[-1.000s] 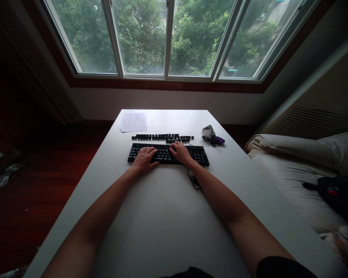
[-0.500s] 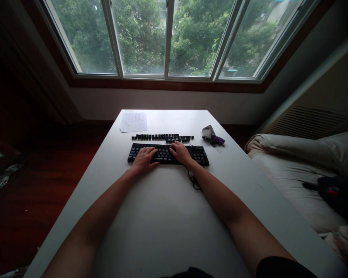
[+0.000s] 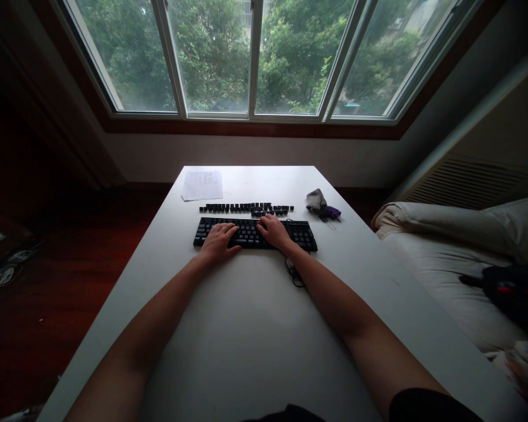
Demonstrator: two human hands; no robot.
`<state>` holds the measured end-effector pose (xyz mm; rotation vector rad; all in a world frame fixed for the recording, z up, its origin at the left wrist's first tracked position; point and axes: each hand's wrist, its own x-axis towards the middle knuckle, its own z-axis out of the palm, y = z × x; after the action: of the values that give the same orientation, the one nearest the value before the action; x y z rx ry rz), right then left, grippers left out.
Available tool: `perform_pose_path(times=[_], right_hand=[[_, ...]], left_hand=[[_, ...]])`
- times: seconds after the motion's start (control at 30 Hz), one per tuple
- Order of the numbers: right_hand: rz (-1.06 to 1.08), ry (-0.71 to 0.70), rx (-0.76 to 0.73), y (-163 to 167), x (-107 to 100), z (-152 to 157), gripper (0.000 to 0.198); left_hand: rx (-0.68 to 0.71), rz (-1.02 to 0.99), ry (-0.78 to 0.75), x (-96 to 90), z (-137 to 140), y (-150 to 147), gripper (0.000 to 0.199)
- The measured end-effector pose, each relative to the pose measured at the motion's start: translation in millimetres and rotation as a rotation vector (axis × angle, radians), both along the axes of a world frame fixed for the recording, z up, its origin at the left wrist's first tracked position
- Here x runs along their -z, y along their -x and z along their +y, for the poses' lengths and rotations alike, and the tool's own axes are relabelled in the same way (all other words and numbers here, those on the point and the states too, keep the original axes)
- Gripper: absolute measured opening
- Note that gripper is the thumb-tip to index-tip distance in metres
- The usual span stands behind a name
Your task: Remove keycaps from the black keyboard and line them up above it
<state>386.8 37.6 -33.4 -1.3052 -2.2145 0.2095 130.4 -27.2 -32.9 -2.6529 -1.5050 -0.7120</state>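
A black keyboard (image 3: 249,237) lies across the white table, partly covered by both hands. My left hand (image 3: 220,239) rests on its left half with the fingers stretched over the keys and the thumb reaching toward the near edge. Right of the keyboard's middle, my right hand (image 3: 273,230) is bent, its fingertips drawn close together at the keys. Whatever may be between those fingertips is too small to make out. Just beyond the keyboard, loose black keycaps (image 3: 229,208) stand in rows. A black cable (image 3: 293,274) loops out beneath my right forearm.
A printed sheet of paper (image 3: 202,186) lies at the table's far left. At the far right are a grey cloth (image 3: 316,201) and a small purple item (image 3: 332,213). The white table (image 3: 229,334) ends before a window wall; a cushioned seat (image 3: 440,281) stands to the right.
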Motion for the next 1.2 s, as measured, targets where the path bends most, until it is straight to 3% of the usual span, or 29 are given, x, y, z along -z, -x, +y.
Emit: perform_pose_path(times=[1.2], right_hand=[[-0.008, -0.001, -0.004, 0.7, -2.2, -4.0, 0.015]], left_hand=[[0.004, -0.008, 0.013, -0.5, -1.0, 1.4, 0.064]])
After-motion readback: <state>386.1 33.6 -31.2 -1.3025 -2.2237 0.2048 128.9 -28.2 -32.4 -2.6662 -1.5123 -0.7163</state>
